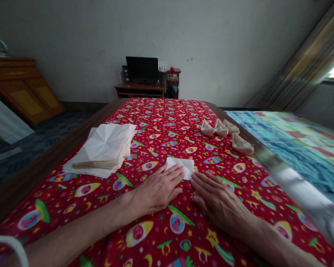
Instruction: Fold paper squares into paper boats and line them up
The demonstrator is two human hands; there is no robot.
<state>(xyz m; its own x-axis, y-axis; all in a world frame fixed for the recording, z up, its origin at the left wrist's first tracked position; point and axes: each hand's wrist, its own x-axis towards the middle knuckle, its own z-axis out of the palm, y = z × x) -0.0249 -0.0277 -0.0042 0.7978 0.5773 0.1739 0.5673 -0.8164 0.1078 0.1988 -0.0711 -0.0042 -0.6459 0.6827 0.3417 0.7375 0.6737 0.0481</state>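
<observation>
White paper, small and seemingly folded, lies flat on the red cloth that covers the table, at the middle of the work area. Take that sheet as the clock's centre: the stack of creased sheets sits at nine to ten o'clock, and the four folded paper shapes stand at about two.

Left hand comes in from eight o'clock, palm down and spread flat, its fingers long and close together over the paper's near left part. Right hand comes in from four o'clock, likewise stretched out with the thumb apart, its fingertips at the sheet's lower right corner; whether they press on the paper or only meet its edge, I cannot tell. Neither hand appears to pinch anything.

Judging by this pose, the step is smoothing or creasing. For a clean result, the left fingers should bear down evenly so the layers cannot slide, while the right runs firmly along the edge at three o'clock in a single stroke. Edges are best matched before pressure goes on. The cloth looks soft, so a light press would probably leave a rounded crease, and thin paper could pucker if pushed sideways.
</observation>
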